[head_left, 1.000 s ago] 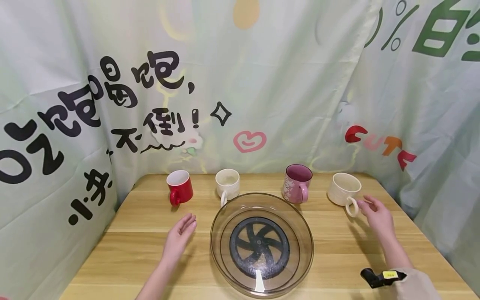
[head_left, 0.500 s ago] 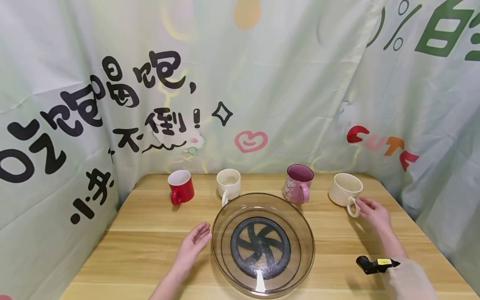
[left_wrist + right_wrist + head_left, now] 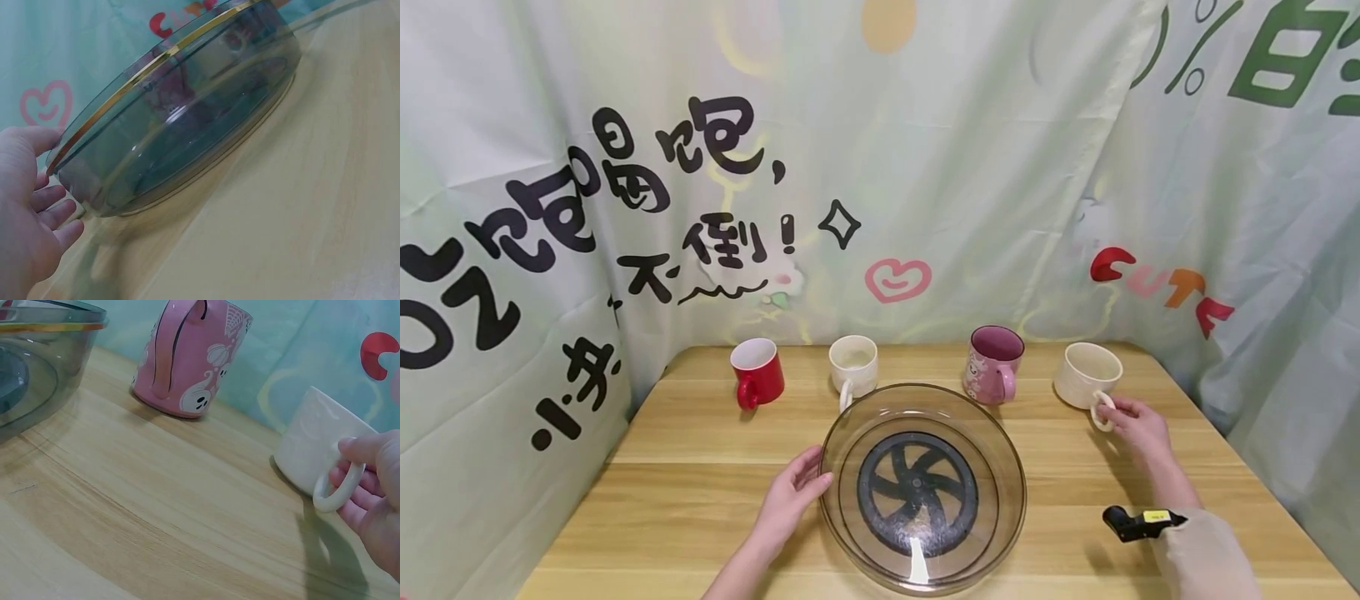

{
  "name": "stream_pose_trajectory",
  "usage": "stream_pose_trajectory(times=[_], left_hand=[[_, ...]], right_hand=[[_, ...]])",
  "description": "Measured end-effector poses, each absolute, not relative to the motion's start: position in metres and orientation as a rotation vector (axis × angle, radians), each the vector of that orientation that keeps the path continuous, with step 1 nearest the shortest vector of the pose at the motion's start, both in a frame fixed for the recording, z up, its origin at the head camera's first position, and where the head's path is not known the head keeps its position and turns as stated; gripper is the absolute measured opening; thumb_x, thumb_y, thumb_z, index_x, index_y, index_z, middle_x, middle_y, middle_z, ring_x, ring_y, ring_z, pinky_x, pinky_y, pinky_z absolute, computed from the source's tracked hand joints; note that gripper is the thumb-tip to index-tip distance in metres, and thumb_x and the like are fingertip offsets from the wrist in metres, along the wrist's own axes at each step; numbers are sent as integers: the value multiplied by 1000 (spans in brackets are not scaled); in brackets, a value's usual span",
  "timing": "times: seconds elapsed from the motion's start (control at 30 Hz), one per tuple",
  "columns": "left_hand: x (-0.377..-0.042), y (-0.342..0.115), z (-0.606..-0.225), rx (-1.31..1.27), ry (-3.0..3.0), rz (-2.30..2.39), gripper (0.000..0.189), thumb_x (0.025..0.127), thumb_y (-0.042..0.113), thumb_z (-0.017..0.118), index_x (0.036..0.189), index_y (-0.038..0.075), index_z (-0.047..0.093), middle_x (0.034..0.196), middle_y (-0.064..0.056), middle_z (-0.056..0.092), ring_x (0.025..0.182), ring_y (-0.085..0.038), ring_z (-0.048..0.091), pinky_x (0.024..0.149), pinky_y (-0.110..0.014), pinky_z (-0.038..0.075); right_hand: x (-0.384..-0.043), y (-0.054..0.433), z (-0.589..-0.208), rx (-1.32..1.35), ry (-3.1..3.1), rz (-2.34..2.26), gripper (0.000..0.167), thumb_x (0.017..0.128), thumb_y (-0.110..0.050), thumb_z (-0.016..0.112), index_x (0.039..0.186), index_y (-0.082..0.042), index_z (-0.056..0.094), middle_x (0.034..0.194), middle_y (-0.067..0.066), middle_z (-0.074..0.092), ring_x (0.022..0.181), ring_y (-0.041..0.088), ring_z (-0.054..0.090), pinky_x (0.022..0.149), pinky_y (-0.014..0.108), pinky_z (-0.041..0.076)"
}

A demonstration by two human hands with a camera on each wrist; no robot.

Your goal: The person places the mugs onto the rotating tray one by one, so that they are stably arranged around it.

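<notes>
The head view shows four mugs in one row across the far part of a light wooden table (image 3: pixel 677 508). From left of centre to right stand a red ceramic mug with a white inside (image 3: pixel 766 382), a white ceramic mug (image 3: pixel 861 380), a pink printed mug with a darker purple inside (image 3: pixel 983 382) and a wide cream ceramic mug (image 3: pixel 1075 388). One large, round, smoky see-through bowl (image 3: pixel 1003 500) sits at lower centre; one black spoked disc (image 3: pixel 917 483) shows at its bottom. The two hands are well apart. At the bowl's left edge, the left hand (image 3: pixel 785 504) laps its thumb over the rim. At right, the right hand (image 3: pixel 1141 429) pinches the cream mug's single handle.

In the left wrist view, the bowl's gold-banded side fills the upper middle; four fingertips spread below the rim at left, and whether they clamp it I cannot tell.

In the right wrist view, two mugs appear: the pink one at upper centre, the cream one at right, standing on the table, thumb and fingers closed about its handle. Part of the bowl occupies the upper left.
</notes>
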State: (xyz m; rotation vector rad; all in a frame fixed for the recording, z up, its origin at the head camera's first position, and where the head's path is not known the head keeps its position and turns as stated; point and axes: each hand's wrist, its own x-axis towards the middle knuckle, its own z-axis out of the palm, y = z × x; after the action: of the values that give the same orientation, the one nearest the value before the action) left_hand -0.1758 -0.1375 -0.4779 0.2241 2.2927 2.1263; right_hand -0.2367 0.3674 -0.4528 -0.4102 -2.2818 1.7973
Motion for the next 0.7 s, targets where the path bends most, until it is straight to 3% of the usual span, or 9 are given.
stream_pose_trajectory(times=[0.23,0.7], left_hand=[[-179,-137,-475,209,2325,2096,60,83,3,64,133,-15,36,133,-31,42,123,-42,41,103,-44,32],[-177,-136,-474,158,2311,2127,57,83,1,65,131,-14,39,130,-31,45,121,-40,43,103,-40,35]], right_hand=[[-239,366,-457,-431,-2308,1716,9,88,-22,63,89,-13,63,70,-21,54,67,0,46,60,16,40],[-235,365,-463,-31,-2122,2177,19,95,-14,53,84,-18,69,81,-12,64,76,-1,53,65,12,42]])
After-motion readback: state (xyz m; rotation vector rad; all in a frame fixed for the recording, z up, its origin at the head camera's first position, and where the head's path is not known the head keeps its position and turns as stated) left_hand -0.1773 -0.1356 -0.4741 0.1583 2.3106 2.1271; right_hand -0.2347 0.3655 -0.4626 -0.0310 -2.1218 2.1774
